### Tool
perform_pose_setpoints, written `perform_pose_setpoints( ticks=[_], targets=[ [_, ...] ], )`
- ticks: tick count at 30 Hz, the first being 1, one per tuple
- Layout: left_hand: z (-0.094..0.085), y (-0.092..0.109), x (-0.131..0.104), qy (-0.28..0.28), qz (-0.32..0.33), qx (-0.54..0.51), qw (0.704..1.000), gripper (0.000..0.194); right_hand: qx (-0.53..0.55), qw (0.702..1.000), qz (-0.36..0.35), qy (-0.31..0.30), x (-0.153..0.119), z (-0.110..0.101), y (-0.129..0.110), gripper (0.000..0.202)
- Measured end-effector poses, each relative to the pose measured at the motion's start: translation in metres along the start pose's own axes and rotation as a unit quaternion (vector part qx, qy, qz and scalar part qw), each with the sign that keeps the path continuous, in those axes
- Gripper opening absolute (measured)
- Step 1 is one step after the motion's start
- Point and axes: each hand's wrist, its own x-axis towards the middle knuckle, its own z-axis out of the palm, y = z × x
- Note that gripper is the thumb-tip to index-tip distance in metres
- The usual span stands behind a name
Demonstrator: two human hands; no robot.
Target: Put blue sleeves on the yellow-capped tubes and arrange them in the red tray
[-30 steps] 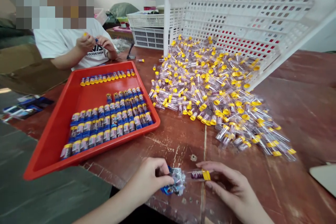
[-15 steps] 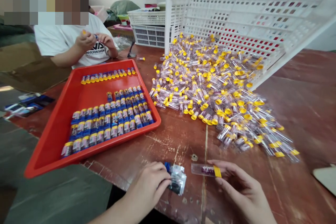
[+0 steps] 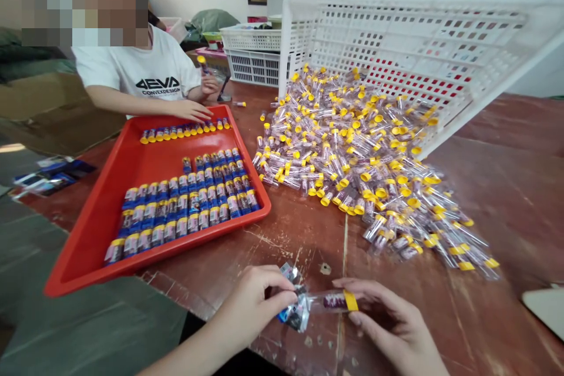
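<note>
Near the front table edge, my left hand (image 3: 259, 305) pinches a silver, black and blue foil packet (image 3: 296, 308). Facing it, my right hand (image 3: 388, 323) holds a clear tube (image 3: 330, 301) by its yellow-ringed end, with a dark label on its side. The tube's other end meets the packet; whether any foil is inside it I cannot tell. Left of my hands, a red tray (image 3: 158, 249) holds rows of filled tubes with yellow ends. A large pile of clear tubes (image 3: 343, 147) lies beyond my right hand.
A tipped white basket (image 3: 396, 17) stands behind the pile. Across the table, a person in a white shirt (image 3: 154, 70) has one hand over the tray and a tube in the other. Blue packets (image 3: 50, 173) lie at the left; stacked crates (image 3: 253, 64) stand behind.
My left hand has brought the packet against the tube, and my right hand has shifted slightly left. The person opposite has moved one hand over the tray and raised a tube in the other.
</note>
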Motion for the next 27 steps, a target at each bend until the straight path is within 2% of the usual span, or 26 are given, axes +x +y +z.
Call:
perform_pose_setpoints(
  ticks=[3,6,9,15,19,22,24,27],
  targets=[
    [0.002,0.001,0.000,0.000,-0.032,-0.015,0.999,0.008,-0.004,1.000,-0.014,0.028,0.002,-0.003,0.001,0.022],
    [0.001,0.003,0.000,0.006,-0.049,-0.021,0.999,0.005,-0.039,0.997,-0.058,0.010,0.003,-0.008,0.001,0.024],
    [-0.001,0.004,0.002,0.015,-0.042,-0.010,0.999,0.007,-0.049,0.997,-0.065,-0.018,0.003,-0.010,0.002,0.028],
    [-0.002,0.006,0.002,-0.005,-0.009,-0.012,1.000,0.011,0.015,0.999,0.036,0.002,0.000,0.002,-0.004,0.019],
    [0.002,0.008,-0.001,-0.010,0.011,-0.022,1.000,0.019,0.058,0.993,0.103,0.003,0.001,0.015,-0.005,0.023],
    [0.006,0.007,-0.004,-0.018,0.001,-0.009,1.000,0.020,0.116,0.986,0.119,0.021,0.000,0.025,0.000,0.024],
    [0.010,0.007,-0.006,-0.005,0.006,0.024,1.000,0.031,0.183,0.976,0.118,0.024,-0.001,0.032,0.007,0.024],
    [0.014,0.008,-0.008,0.022,0.068,0.058,0.996,0.031,0.306,0.940,0.147,-0.015,-0.004,0.040,0.020,0.025]
  ],
)
